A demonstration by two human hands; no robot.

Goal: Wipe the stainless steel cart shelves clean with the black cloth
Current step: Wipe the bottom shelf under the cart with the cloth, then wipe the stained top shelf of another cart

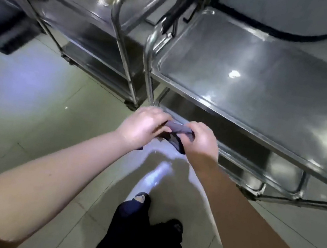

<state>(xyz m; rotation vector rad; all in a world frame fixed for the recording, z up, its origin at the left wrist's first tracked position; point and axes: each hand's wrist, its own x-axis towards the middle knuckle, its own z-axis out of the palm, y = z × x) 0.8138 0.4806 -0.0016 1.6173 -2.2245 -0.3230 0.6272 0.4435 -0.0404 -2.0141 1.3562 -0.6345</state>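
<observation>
A black cloth [178,130] is stretched between both hands in the middle of the head view, just in front of the near corner of a stainless steel cart. My left hand [143,128] grips its left end with curled fingers. Its right end is pinched by my right hand [201,141], and a fold hangs down below the fingers. The cart's top shelf [260,79] is a shiny tray at the right, with a lower shelf [240,143] partly visible beneath its rim. The cloth touches neither shelf.
A second steel cart [72,14] stands to the left, its upright tubes [122,54] close beside the first cart's corner post [148,72]. A dark box [1,21] sits at the far left. Glossy floor tiles [32,115] spread below; my dark shoes [143,227] are at the bottom.
</observation>
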